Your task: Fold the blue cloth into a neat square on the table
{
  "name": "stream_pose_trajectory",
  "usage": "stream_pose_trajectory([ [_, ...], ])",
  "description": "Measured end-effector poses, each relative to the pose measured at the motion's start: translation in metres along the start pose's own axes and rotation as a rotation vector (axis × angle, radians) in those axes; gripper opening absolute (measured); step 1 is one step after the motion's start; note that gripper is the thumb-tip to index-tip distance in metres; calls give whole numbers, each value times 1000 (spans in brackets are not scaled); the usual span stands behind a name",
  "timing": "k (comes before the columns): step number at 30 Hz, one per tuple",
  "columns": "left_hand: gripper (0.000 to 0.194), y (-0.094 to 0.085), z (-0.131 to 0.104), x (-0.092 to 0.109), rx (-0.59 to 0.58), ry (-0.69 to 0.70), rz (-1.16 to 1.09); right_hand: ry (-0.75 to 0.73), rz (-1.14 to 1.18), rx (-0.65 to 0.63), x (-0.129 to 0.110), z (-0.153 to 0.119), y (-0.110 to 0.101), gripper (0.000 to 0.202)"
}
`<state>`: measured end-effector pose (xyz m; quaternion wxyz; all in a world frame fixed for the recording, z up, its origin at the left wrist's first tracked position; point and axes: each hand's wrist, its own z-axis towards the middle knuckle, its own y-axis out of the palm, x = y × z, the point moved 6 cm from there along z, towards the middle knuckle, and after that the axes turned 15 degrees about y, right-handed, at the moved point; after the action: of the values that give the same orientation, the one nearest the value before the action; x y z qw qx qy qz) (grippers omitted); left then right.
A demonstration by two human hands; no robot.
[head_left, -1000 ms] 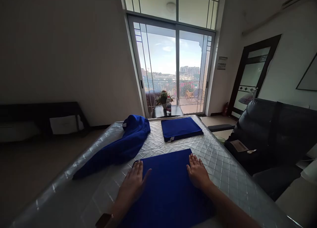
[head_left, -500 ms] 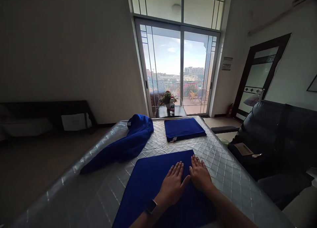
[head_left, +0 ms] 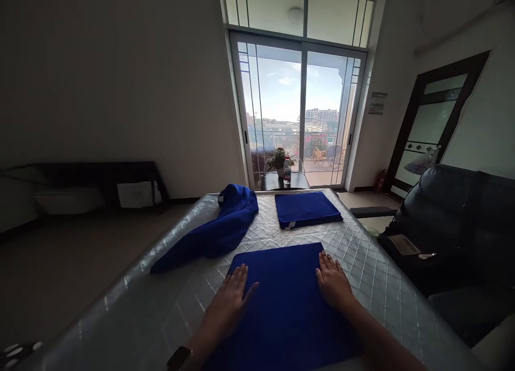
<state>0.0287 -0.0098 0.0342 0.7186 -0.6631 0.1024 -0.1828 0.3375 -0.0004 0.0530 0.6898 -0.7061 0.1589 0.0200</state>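
Note:
A blue cloth [head_left: 285, 301], folded into a flat rectangle, lies in front of me on a quilted, plastic-covered mattress [head_left: 161, 312]. My left hand [head_left: 231, 298] rests flat along the cloth's left edge, fingers stretched and thumb out over the fabric. Flat on its right edge, near the far right corner, lies my right hand [head_left: 335, 279], with fingers extended. Neither hand grips anything. Farther off, a second folded blue cloth [head_left: 308, 207] shows a white tag at its near edge. Left of it sprawls a crumpled blue cloth [head_left: 213, 231].
Beyond the mattress, a small dark table [head_left: 277, 183] holds a bottle [head_left: 287, 171] and a potted plant [head_left: 278, 159] before the sliding glass door [head_left: 301, 102]. A black sofa [head_left: 454, 220] stands at the right, with a brown flat item [head_left: 403, 245] on its seat.
My left hand has slid leftward across the cloth, from its middle to its left edge. My right hand stays at the right edge. The whole view has shifted slightly.

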Motion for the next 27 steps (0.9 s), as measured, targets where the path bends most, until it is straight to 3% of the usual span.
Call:
stream_pose_trajectory([
  [7, 83, -12, -2, 10, 0, 9, -45, -4, -41, 2, -2, -1, -4, 65],
  [13, 85, -14, -4, 10, -14, 8, -55, -45, -48, 2, 3, -18, -18, 66],
  [18, 85, -11, -4, 8, -4, -14, -99, -47, -1, -26, 10, -33, -10, 67],
  [24, 80, -8, -7, -4, 131, -14, -35, -52, 36, -3, 13, -33, -2, 66],
  [27, 76, -16, -4, 14, 178, 39, -45, -57, 54, 5, 14, -32, -3, 65],
])
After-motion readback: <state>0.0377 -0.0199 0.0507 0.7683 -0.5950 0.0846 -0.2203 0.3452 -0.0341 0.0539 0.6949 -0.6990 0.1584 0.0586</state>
